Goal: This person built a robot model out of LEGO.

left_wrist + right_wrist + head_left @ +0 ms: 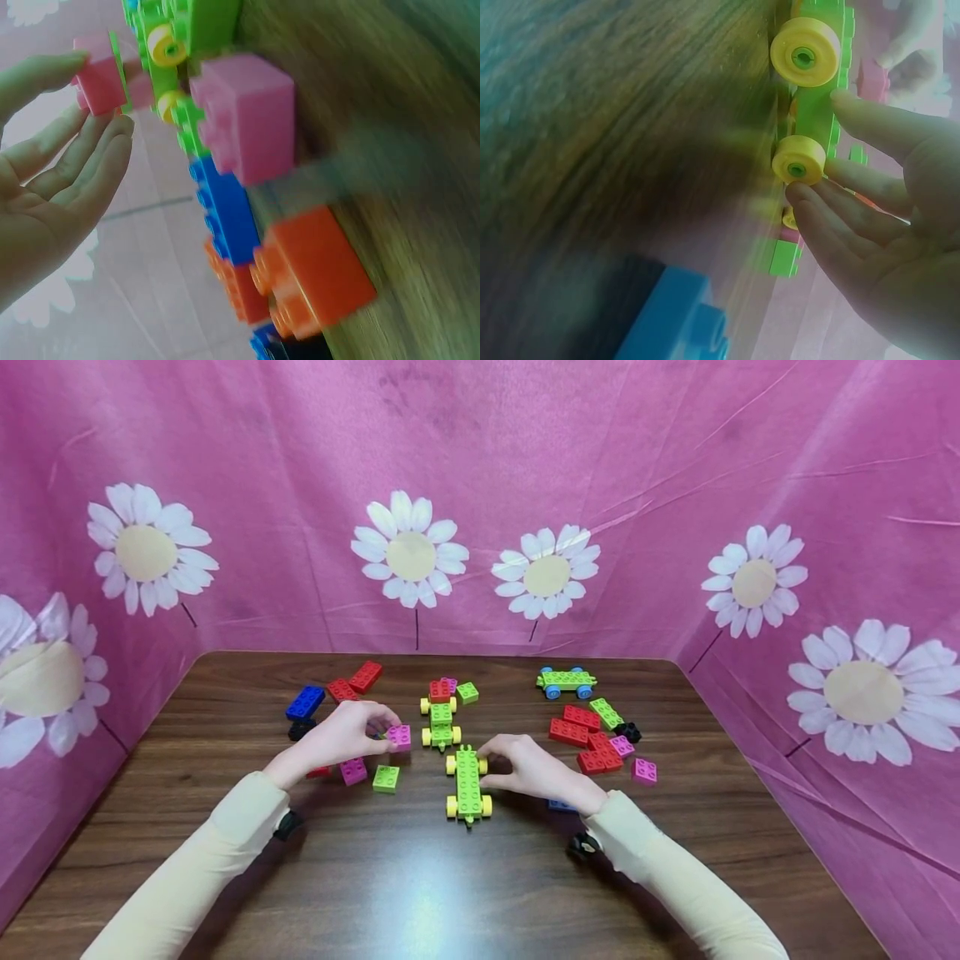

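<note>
My left hand [347, 732] pinches a pink brick [399, 737] between thumb and fingers, held up left of the middle. In the left wrist view the same pink brick [101, 75] sits at the fingertips, studs towards the thumb side. My right hand [534, 767] is at the right side of a lime green car base [468, 787] with yellow wheels. In the right wrist view its thumb meets the base's side and its straight fingers touch a yellow wheel [799, 160]. Just beyond stands another yellow-wheeled car [441, 727] carrying green and red bricks.
Left of the cars lie a lime green brick [386, 779], a pink brick [354, 770], a blue brick [306, 702] and red bricks [366, 677]. On the right are several red bricks [570, 732], pink ones [644, 771] and a blue-wheeled green base [566, 681].
</note>
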`<state>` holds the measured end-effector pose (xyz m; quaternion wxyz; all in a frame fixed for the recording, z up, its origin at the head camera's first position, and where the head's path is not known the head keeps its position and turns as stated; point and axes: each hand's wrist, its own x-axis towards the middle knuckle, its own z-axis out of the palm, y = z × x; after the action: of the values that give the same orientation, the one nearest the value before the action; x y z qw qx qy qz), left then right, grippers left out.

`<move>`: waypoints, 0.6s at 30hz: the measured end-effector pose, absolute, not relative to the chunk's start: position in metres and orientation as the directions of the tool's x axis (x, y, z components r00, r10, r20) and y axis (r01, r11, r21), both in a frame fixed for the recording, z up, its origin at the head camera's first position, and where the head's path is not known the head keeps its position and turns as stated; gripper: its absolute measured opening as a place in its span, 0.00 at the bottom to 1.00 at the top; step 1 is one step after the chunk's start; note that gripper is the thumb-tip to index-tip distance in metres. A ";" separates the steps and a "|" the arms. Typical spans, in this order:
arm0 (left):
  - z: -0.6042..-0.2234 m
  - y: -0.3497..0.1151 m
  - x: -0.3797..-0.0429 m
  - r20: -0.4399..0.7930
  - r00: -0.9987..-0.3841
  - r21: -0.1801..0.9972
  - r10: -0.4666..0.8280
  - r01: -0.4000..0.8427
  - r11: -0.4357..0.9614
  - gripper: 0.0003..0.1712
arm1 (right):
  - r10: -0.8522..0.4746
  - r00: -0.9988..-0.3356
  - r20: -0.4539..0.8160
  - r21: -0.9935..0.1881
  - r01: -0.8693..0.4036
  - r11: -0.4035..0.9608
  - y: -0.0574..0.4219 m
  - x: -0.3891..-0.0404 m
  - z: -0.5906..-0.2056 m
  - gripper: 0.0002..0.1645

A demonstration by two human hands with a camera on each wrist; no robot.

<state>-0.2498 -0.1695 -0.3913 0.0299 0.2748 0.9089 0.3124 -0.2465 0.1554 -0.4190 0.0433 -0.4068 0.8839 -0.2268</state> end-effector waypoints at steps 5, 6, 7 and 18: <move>-0.392 -0.151 -0.247 0.122 -0.810 0.569 0.573 0.530 0.629 0.14 | -0.738 -0.665 0.115 -0.435 -0.702 0.564 0.154 -0.246 -0.419 0.22; -0.392 -0.147 -0.246 0.121 -0.804 0.571 0.583 0.537 0.621 0.15 | -0.737 -0.665 0.118 -0.437 -0.702 0.563 0.153 -0.246 -0.419 0.22; -0.392 -0.143 -0.246 0.125 -0.796 0.568 0.592 0.547 0.615 0.15 | -0.736 -0.666 0.119 -0.440 -0.700 0.562 0.152 -0.246 -0.419 0.22; -0.395 -0.114 -0.244 0.133 -0.769 0.567 0.625 0.576 0.589 0.16 | -0.743 -0.653 0.147 -0.439 -0.716 0.543 0.150 -0.245 -0.421 0.21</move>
<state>-0.2437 -0.1138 -0.3953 0.0402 0.3371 0.8904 0.3033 -0.2453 0.1503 -0.4206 0.0285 -0.4153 0.8779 -0.2366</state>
